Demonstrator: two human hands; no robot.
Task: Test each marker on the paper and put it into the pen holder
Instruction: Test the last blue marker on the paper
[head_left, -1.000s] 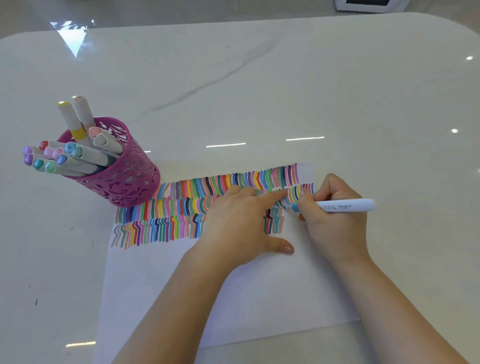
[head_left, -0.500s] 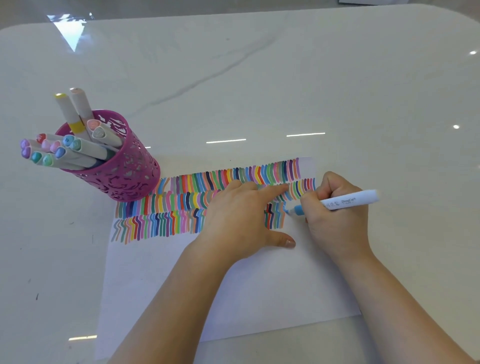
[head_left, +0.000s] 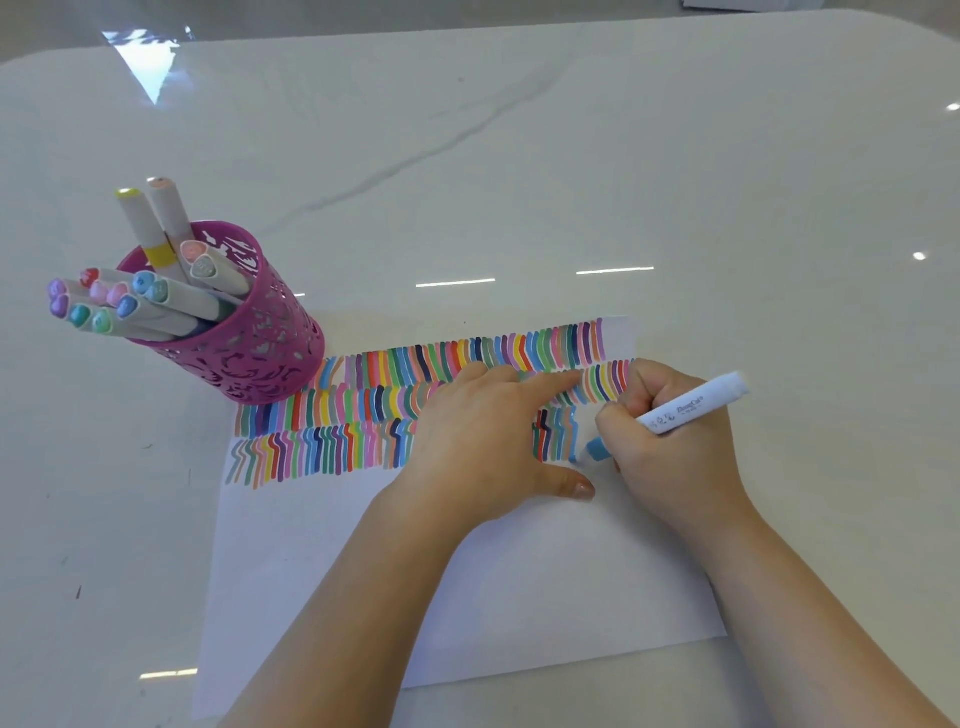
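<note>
White marble-patterned table (head_left: 519, 156), its near edge cut off by the frame. On it lies a white sheet of paper (head_left: 519, 597), whose far half bears three rows of short coloured strokes (head_left: 322, 447). A pink openwork pen holder (head_left: 249, 353) stands upright at the sheet's far left corner; whether its base rests on the sheet cannot be told. It holds a bundle of capped markers (head_left: 171, 306) that lean to the left, their lower ends hidden inside.

The left hand (head_left: 483, 441) lies flat on the paper, palm down, fingers straight and slightly spread, thumb stretched toward the right hand; it grasps nothing and covers the middle part of the lower two rows.

The right hand (head_left: 675, 457) is curled around a white-barrelled marker (head_left: 685, 405), the fingers wrapping the middle of the barrel. The barrel slants up and to the right, its rear end free above the knuckles. Its light-blue front section points down and left, and the tip (head_left: 575, 457) meets the paper at the foot of a blue stroke, at the right end of the nearest row. The print on the barrel is too small to read.
</note>
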